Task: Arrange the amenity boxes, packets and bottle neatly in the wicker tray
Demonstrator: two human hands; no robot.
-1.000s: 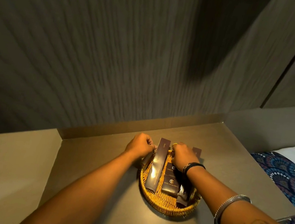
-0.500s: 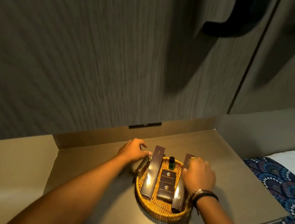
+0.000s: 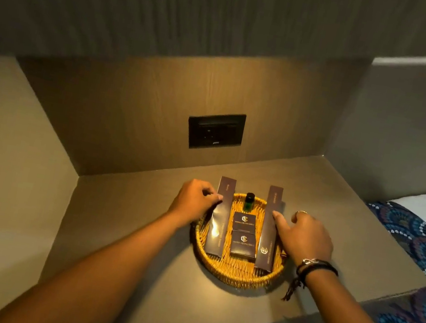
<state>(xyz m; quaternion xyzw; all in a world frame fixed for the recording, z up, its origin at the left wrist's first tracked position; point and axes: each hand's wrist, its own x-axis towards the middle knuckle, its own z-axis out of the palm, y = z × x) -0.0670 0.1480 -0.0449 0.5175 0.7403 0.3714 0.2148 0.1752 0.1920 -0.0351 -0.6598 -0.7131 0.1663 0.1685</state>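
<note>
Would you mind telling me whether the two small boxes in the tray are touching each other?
Touching: the head view shows the upper small box and lower small box meeting edge to edge.

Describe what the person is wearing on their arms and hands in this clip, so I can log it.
Both forearms are bare, with no sleeves in view. The left hand shows no jewellery or band. The right hand has a ring on one finger, and its wrist carries dark cord bracelets with a small metal clasp and a loose tasselled end hanging down.
</note>
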